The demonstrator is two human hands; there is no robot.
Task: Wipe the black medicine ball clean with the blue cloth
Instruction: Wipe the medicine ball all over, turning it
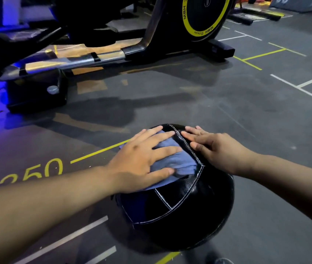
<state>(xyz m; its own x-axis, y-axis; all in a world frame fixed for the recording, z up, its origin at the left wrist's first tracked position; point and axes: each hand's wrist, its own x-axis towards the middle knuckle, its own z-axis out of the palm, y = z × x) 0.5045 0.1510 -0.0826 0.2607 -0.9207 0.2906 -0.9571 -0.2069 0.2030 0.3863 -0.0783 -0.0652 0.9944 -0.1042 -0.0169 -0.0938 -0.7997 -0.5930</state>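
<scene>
A black medicine ball (187, 210) with white stitched seams rests on the gym floor in the lower middle of the head view. A blue cloth (172, 159) lies bunched on its upper left side. My left hand (142, 161) presses flat on the cloth, fingers spread across it and pointing right. My right hand (214, 147) lies flat on the ball's upper right side, fingers pointing left, just across a seam from the cloth. It holds nothing.
A black exercise machine (170, 35) with a yellow-ringed flywheel (206, 14) and a metal rail (71, 61) stands behind the ball. Its black foot block (37, 92) sits at the left. The grey floor (227, 103) carries yellow and white lines and yellow numerals (35, 172).
</scene>
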